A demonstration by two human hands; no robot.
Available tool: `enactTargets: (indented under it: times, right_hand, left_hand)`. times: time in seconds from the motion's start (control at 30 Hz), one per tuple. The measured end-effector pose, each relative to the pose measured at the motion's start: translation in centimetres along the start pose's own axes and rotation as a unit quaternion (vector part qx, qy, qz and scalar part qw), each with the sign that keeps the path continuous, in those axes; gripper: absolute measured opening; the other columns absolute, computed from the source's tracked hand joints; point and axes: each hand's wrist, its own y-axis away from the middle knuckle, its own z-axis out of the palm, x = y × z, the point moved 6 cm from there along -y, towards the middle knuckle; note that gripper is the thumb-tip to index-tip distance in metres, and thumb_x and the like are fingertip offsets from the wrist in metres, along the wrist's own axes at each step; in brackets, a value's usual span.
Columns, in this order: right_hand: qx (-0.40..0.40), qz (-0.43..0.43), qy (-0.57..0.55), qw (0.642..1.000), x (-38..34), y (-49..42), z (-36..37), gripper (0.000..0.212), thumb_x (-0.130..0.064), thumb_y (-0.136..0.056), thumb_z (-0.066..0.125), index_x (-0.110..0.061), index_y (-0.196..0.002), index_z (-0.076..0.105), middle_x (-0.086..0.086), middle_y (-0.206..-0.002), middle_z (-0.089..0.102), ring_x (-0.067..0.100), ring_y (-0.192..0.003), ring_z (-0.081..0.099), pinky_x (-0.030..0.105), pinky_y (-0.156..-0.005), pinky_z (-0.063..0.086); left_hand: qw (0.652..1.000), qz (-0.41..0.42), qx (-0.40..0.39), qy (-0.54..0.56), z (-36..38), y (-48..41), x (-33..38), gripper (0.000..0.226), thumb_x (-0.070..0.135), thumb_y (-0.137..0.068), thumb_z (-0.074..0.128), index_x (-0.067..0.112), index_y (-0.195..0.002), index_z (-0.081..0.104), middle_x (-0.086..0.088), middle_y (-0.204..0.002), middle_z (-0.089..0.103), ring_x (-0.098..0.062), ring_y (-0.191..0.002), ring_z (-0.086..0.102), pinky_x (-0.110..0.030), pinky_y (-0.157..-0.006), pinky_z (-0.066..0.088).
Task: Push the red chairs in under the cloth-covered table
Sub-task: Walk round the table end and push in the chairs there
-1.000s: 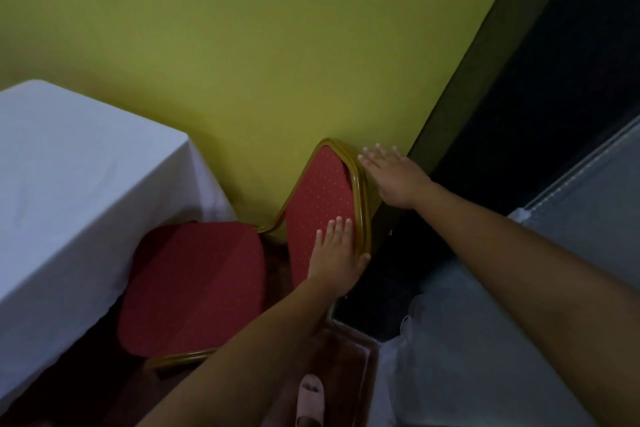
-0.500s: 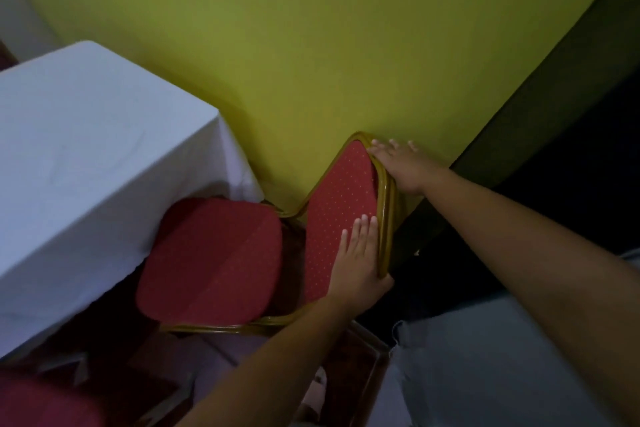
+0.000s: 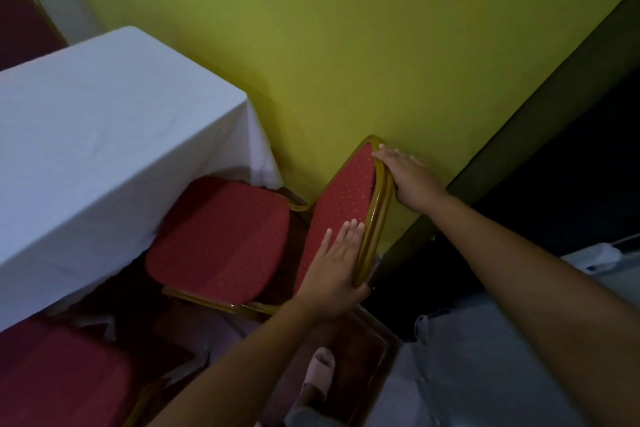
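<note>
A red chair [image 3: 221,236] with a gold frame stands at the corner of the table with a white cloth [image 3: 97,135]; the front of its seat is under the cloth's edge. My left hand [image 3: 337,263] grips the near side of the backrest, fingers on the red padding and thumb behind the frame. My right hand [image 3: 407,177] holds the backrest's top far edge, against the yellow wall. A second red chair [image 3: 59,374] shows at the lower left, its seat partly under the table.
The yellow wall [image 3: 346,45] runs close behind the chair. A dark band [image 3: 540,135] edges the wall on the right. Another red chair back [image 3: 20,21] shows at the far left. My foot in a pink slipper [image 3: 317,374] stands below the chair.
My right hand has come down from above the backrest and closed on its top edge. The chair's seat has slid toward the table, under the cloth's edge.
</note>
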Motion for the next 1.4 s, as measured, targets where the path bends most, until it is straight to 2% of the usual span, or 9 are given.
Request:
enactTargets:
  times: [0.4, 0.43, 0.5, 0.6, 0.7, 0.77, 0.83, 1.17, 1.4]
  right_hand:
    - [0.082, -0.001, -0.129, 0.988, -7.5, 5.0, 2.8, 0.076, 0.014, -0.081, 0.044, -0.026, -0.145, 0.034, -0.001, -0.155, 0.028, 0.023, -0.142, 0.027, 0.044, -0.11, 0.032]
    - [0.083, 0.005, -0.148, 0.985, -7.7, 5.1, 2.7, 0.072, 0.013, -0.083, 0.042, -0.026, -0.143, 0.038, -0.003, -0.154, 0.03, 0.02, -0.134, 0.04, 0.041, -0.102, 0.042]
    - [0.091, 0.052, -0.209, 0.972, -7.5, 4.8, 2.1, 0.056, 0.006, -0.091, 0.039, -0.025, -0.135, 0.051, -0.004, -0.146, 0.043, 0.007, -0.081, 0.061, 0.025, -0.062, 0.048]
    - [0.102, 0.125, -0.287, 0.944, -6.7, 4.0, 1.4, 0.033, -0.02, -0.1, 0.038, -0.03, -0.117, 0.065, 0.008, -0.117, 0.068, 0.011, -0.051, 0.044, 0.021, -0.046, 0.032]
    - [0.079, 0.117, -0.299, 0.944, -7.1, 3.7, 1.6, 0.033, -0.026, -0.099, 0.039, -0.028, -0.118, 0.065, -0.002, -0.136, 0.056, 0.013, -0.087, 0.06, 0.022, -0.067, 0.044]
    - [0.074, 0.1, -0.297, 0.947, -7.6, 3.6, 2.0, 0.034, -0.029, -0.098, 0.04, -0.025, -0.123, 0.062, -0.005, -0.148, 0.042, 0.015, -0.125, 0.048, 0.028, -0.097, 0.04]
    - [0.083, 0.09, -0.28, 0.952, -8.2, 3.6, 2.4, 0.035, -0.029, -0.098, 0.039, -0.023, -0.126, 0.059, -0.002, -0.15, 0.039, 0.018, -0.136, 0.035, 0.037, -0.107, 0.034]
    - [0.156, 0.084, -0.294, 0.939, -14.8, 6.6, 4.8, 0.05, -0.029, -0.089, 0.031, -0.011, -0.125, 0.06, 0.012, -0.147, 0.042, 0.029, -0.142, 0.025, 0.043, -0.114, 0.024]
    - [0.109, -0.066, -0.248, 0.96, -22.0, 8.1, 7.0, 0.057, -0.046, -0.092, 0.029, -0.011, -0.122, 0.061, 0.009, -0.145, 0.045, 0.026, -0.142, 0.027, 0.045, -0.117, 0.014]
  left_hand:
    - [0.998, 0.009, 0.039, -0.052, -3.6, 9.8, -4.1, 0.094, 0.046, -0.075, 0.056, 0.014, -0.15, 0.009, -0.002, -0.156, 0.009, -0.014, -0.146, 0.002, -0.035, -0.118, -0.002]
    - [0.998, -0.001, 0.044, -0.052, -3.7, 10.3, -4.1, 0.093, 0.046, -0.076, 0.055, 0.015, -0.15, 0.008, -0.001, -0.156, 0.008, -0.014, -0.146, 0.002, -0.036, -0.118, -0.002]
    - [0.997, -0.027, 0.059, -0.044, -3.7, 10.5, -3.7, 0.088, 0.044, -0.078, 0.051, 0.016, -0.15, 0.01, 0.001, -0.156, 0.006, -0.013, -0.146, 0.001, -0.036, -0.119, 0.0]
    - [0.988, -0.093, 0.121, 0.0, -3.9, 8.7, -2.0, 0.075, 0.035, -0.084, 0.048, 0.017, -0.149, 0.017, 0.001, -0.157, 0.013, -0.009, -0.144, 0.003, -0.035, -0.12, 0.004]
    - [0.973, -0.153, 0.17, 0.025, -4.2, 6.5, -1.0, 0.066, 0.03, -0.091, 0.051, 0.016, -0.148, 0.021, -0.003, -0.156, 0.024, -0.014, -0.145, 0.014, -0.033, -0.119, 0.008]
    - [0.973, -0.155, 0.169, 0.005, -4.1, 6.1, -1.1, 0.062, 0.031, -0.094, 0.05, 0.014, -0.148, 0.023, -0.006, -0.154, 0.028, -0.017, -0.144, 0.02, -0.035, -0.118, 0.014]
    - [0.975, -0.131, 0.171, -0.049, -4.1, 6.4, -1.2, 0.059, 0.033, -0.095, 0.048, 0.011, -0.146, 0.025, -0.008, -0.151, 0.035, -0.019, -0.142, 0.027, -0.04, -0.117, 0.021]
    - [0.976, -0.102, 0.152, -0.116, -7.0, 13.7, -3.7, 0.058, 0.041, -0.096, 0.036, 0.011, -0.145, 0.027, -0.006, -0.148, 0.039, -0.014, -0.141, 0.022, -0.033, -0.117, 0.008]
    - [0.963, -0.165, 0.135, -0.164, -10.1, 22.7, -8.5, 0.059, 0.047, -0.097, 0.029, 0.013, -0.145, 0.028, -0.004, -0.15, 0.032, -0.019, -0.141, 0.027, -0.033, -0.118, 0.014]
